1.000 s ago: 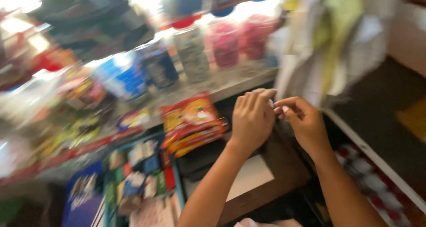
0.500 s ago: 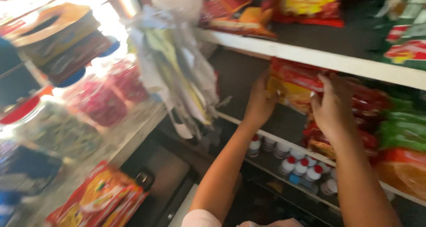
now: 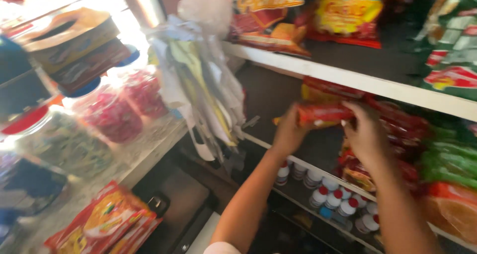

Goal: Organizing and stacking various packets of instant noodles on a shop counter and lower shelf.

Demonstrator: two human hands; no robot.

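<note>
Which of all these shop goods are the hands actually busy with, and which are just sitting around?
In hand:
- red snack packet, held by left hand and right hand

Sitting around:
- small red-capped bottles
- hanging plastic bags
- jar of red sweets
- yellow snack bags on upper shelf

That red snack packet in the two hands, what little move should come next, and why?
Probably draw the red packet a little outward, toward the body. The left hand and right hand each grip one end of it in front of the middle shelf, close against the stacked red packets, so it seems not yet clear of them.
</note>
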